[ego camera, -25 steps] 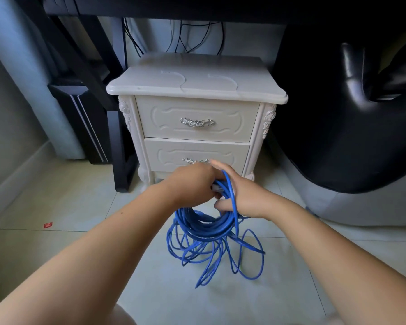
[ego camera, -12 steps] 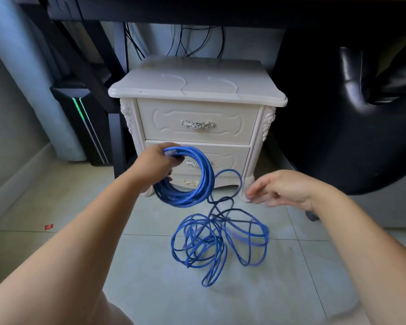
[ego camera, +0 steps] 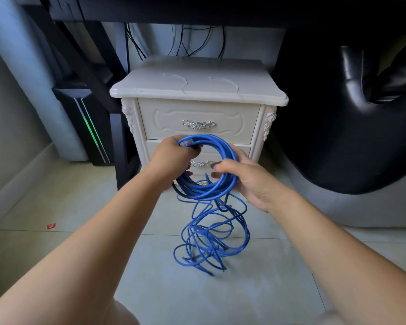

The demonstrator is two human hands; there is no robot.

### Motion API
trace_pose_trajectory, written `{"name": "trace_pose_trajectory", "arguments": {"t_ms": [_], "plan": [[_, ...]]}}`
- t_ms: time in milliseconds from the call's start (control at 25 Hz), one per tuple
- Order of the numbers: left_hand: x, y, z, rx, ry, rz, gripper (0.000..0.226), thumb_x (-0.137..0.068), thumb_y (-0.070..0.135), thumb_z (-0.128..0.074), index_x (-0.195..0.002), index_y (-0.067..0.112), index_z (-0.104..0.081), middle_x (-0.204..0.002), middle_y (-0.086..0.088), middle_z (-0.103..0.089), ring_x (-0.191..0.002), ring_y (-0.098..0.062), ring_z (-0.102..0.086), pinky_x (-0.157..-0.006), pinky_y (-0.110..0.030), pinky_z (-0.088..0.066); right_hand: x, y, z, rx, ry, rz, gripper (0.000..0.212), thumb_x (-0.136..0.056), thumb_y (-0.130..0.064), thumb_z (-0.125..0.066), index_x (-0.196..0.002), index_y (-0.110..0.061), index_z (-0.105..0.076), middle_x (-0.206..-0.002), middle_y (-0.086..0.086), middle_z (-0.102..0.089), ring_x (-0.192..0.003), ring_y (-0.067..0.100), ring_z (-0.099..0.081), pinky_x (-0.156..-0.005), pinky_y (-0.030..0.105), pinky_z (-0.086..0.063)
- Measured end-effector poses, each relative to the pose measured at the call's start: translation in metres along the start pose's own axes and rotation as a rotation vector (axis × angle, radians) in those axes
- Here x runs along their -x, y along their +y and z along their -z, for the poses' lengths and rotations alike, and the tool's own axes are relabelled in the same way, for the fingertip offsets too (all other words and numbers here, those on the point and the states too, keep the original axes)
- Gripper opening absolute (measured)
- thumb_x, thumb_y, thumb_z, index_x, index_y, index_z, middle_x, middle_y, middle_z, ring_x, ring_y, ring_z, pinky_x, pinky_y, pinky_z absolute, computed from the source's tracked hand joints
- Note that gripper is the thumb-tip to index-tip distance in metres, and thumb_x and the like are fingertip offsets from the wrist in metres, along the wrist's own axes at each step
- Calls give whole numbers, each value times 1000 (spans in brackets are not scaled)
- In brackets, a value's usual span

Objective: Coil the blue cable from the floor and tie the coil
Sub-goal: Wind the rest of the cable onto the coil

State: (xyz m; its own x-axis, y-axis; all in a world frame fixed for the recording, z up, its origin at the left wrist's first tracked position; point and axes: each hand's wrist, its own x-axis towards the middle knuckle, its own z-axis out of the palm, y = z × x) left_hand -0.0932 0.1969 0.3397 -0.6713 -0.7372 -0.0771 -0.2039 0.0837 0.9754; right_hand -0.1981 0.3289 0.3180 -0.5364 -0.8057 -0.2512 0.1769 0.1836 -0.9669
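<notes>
Head view, nearest first: two bare forearms reach out over a pale tiled floor (ego camera: 291,289). One thin blue cable (ego camera: 211,245) lies partly in a loose tangle of loops on the tiles. Strands rise from the tangle to a neat round coil (ego camera: 204,194) of many turns, held in the air in front of the lower drawer. The left hand (ego camera: 171,160) grips the coil's upper left with its fingers curled round the bundle, and a clear plug (ego camera: 188,143) pokes out by the thumb. The right hand (ego camera: 246,184) clasps the coil's right side, thumb in front and fingers wrapped behind. One small red scrap (ego camera: 51,226) lies on the floor to the left. Behind stands one cream carved nightstand (ego camera: 197,90) with two drawers, each with one silver handle. One black computer tower (ego camera: 89,127) with a green light strip stands to its left, and one glossy black padded seat (ego camera: 338,148) to its right.
</notes>
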Motion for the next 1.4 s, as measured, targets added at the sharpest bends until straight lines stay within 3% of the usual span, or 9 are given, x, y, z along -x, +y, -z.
{"name": "trace_pose_trajectory", "arguments": {"t_ms": [160, 240, 360, 480, 560, 760, 1000, 1240, 1400], "plan": [[9, 7, -17, 10, -54, -44, 9, -91, 16, -65, -84, 21, -64, -58, 4, -48, -55, -12, -46, -57, -26, -49, -7, 3, -5, -70, 261, 61, 17, -87, -1, -59, -95, -15, -63, -61, 2, -53, -49, 13, -57, -74, 47, -57], [12, 13, -13, 198, -260, -35, 12, -89, 36, -67, -85, 25, -70, -68, 3, -56, -65, -13, -55, -69, -29, -49, -9, 0, 2, -238, 299, 69, 17, -89, 1, -52, -92, -10, -65, -57, 0, -46, -45, 11, -44, -58, 32, -48], [-4, 0, 3, 370, -393, 132, 55, -81, 67, -53, -105, 20, -70, -96, -7, -68, -94, -19, -67, -89, -36, -54, -8, -8, 16, -427, 299, -1, 18, -90, -2, -51, -87, -9, -67, -64, 3, -46, -56, 16, -46, -57, 27, -44], [-11, -38, -3, -94, -324, 301, 39, -94, 49, -53, -98, 12, -65, -95, -6, -67, -92, -22, -66, -88, -38, -55, -2, -12, 23, -508, 255, -17, 22, -89, -2, -50, -78, -12, -66, -62, 1, -50, -52, 15, -52, -55, 26, -49], [-4, -56, -17, -375, -405, 274, 36, -98, 41, -51, -117, 12, -61, -116, -7, -64, -106, -22, -62, -94, -39, -52, 5, -17, 20, -506, 186, -11, 22, -88, -2, -47, -74, -11, -61, -54, -1, -51, -45, 12, -52, -52, 24, -49], [0, -58, -37, -183, -586, 157, 63, -85, 64, -54, -139, 33, -48, -146, 8, -46, -134, -14, -41, -108, -36, -35, 12, -24, 15, -514, -9, 33, 13, -66, -7, -58, -79, -7, -61, -71, 7, -43, -66, 20, -44, -64, 28, -48], [0, -72, -46, -605, -720, 77, 27, -98, 28, -44, -115, 16, -60, -126, 1, -58, -115, -16, -51, -111, -37, -35, 8, -21, 24, -465, -52, 29, 41, -45, -12, -78, -76, -12, -52, -73, 6, -37, -68, 19, -37, -68, 29, -37], [-2, -80, -39, -473, -669, 183, 68, -87, -11, -30, -138, 31, -47, -136, -2, -45, -91, -20, -64, -68, -27, -57, 19, -30, 30, -552, -33, 20, 20, -60, -14, -63, -79, -9, -63, -72, 3, -60, -71, 18, -60, -65, 26, -55], [-5, -93, -40, -803, -735, 46, 68, -80, -8, -35, -121, 39, -63, -128, -6, -51, -80, -24, -64, -68, -31, -55, 23, -33, 27, -586, -31, 26, 24, -53, -13, -67, -77, -9, -64, -76, 3, -59, -73, 18, -60, -65, 26, -55]]}}
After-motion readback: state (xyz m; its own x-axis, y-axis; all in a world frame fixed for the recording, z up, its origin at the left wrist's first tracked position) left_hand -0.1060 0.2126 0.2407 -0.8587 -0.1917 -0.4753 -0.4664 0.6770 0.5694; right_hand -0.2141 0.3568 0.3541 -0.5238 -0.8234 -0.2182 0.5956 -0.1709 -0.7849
